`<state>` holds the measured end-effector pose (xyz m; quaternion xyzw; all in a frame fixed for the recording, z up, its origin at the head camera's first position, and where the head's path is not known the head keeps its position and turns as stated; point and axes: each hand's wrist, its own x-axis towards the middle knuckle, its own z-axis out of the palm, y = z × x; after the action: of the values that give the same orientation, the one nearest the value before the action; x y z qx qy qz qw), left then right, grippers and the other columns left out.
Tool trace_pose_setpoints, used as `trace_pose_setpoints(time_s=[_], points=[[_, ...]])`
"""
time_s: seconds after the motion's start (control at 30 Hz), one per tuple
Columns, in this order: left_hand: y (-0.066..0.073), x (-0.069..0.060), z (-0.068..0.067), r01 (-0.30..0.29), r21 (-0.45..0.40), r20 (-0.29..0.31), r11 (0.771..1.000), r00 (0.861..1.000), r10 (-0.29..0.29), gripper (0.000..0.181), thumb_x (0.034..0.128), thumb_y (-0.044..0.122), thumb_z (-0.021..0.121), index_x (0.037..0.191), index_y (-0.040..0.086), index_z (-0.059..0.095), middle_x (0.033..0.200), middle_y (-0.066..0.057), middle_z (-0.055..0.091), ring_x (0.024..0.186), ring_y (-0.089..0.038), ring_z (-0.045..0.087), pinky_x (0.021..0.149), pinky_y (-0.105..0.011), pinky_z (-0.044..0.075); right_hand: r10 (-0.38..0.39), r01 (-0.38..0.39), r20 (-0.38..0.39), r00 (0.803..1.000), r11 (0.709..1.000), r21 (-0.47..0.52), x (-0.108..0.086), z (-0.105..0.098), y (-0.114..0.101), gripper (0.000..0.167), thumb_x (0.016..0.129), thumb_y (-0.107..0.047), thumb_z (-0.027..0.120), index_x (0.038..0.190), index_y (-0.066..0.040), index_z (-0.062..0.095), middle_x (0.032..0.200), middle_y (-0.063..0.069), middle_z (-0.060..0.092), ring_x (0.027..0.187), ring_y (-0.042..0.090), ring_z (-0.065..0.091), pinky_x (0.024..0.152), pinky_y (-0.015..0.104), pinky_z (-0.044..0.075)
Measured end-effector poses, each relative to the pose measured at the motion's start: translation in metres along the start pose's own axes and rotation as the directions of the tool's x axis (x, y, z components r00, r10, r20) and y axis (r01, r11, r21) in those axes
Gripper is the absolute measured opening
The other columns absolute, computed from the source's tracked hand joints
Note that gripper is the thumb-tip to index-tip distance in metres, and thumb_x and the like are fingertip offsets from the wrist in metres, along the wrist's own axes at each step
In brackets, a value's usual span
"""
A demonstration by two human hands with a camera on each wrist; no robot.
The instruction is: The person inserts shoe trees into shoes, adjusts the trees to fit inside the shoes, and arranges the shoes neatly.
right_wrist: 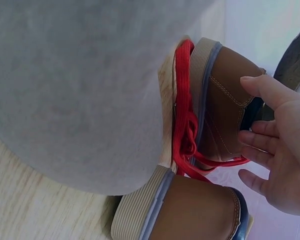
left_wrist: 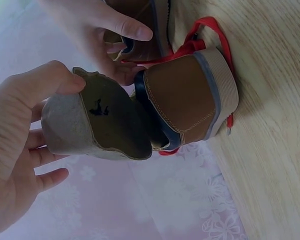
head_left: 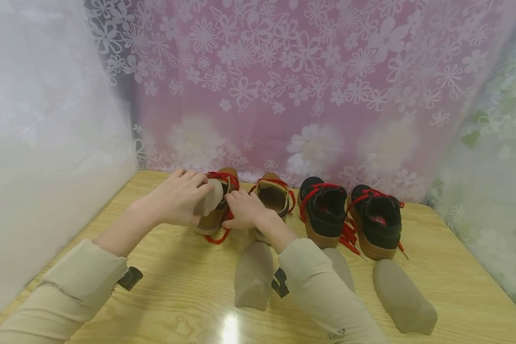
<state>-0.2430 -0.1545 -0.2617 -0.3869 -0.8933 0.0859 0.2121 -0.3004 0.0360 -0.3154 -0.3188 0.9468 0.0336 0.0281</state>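
At the centre-left of the head view, the left hand (head_left: 182,197) pinches a grey insert (head_left: 210,198) between thumb and fingers, the piece lying just right of the palm. In the left wrist view its right end meets the opening of a brown shoe (left_wrist: 182,92); whether it reaches inside is hard to tell. The right hand (head_left: 246,210), fingers loosely extended and grasping nothing, is at that shoe's right side. Another insert (head_left: 253,279) lies on the tabletop (head_left: 176,286), lower centre.
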Motion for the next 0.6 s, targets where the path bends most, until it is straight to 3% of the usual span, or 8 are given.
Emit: trace_pose_setpoints(time_s=[0.27, 0.6], points=[[-0.0006, 0.0022, -0.0019, 0.005, -0.075, 0.022, 0.997, 1.0, -0.003, 0.065, 0.0582, 0.029, 0.079, 0.115, 0.007, 0.058, 0.1, -0.012, 0.046, 0.087, -0.028, 0.046, 0.076, -0.044, 0.037, 0.002, -0.002, -0.003, 1.0, 1.0, 0.009, 0.0004, 0.0004, 0.0017, 0.072, 0.083, -0.047, 0.063, 0.139, -0.008, 0.039, 0.137, 0.007, 0.042, 0.127, 0.023, 0.035, 0.099, 0.043, 0.031], [0.0013, 0.0036, 0.001, -0.003, 0.026, 0.022, 1.0, 1.0, 0.003, 0.067, 0.0573, 0.035, 0.08, 0.115, 0.007, 0.059, 0.105, -0.012, 0.054, 0.096, -0.032, 0.049, 0.079, -0.048, 0.037, -0.002, 0.002, -0.012, 1.0, 1.0, 0.025, -0.0001, 0.0018, 0.0016, 0.073, 0.083, -0.046, 0.064, 0.139, -0.008, 0.038, 0.138, 0.008, 0.041, 0.128, 0.024, 0.034, 0.101, 0.044, 0.029]])
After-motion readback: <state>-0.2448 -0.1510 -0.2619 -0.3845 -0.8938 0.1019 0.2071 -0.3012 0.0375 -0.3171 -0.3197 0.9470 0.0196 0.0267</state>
